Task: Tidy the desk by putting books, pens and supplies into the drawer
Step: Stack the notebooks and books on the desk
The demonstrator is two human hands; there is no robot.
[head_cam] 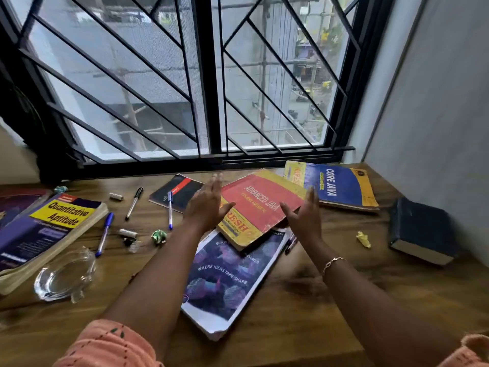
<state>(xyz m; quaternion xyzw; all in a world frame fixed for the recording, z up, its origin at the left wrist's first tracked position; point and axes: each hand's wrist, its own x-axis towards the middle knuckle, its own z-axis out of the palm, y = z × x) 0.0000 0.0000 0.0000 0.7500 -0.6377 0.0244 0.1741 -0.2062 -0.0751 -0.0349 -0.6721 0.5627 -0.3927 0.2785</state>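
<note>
red-and-yellow "advanced java" paperback book [260, 205] lies askew on a dark-covered, white-edged notebook [225, 276] in the middle of the wooden table [317, 300]. your left hand [205, 207] and right hand [304, 218] flank it, fingers straight, gripping nothing. you seem to be at the pick-up step: next, close both hands on its edges and lift. no drawer is in view.

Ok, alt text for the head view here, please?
Open left hand and right hand flank a red Advanced Java book lying on a dark printed notebook on a wooden desk. Pens, more books and crumpled paper lie around.
</note>
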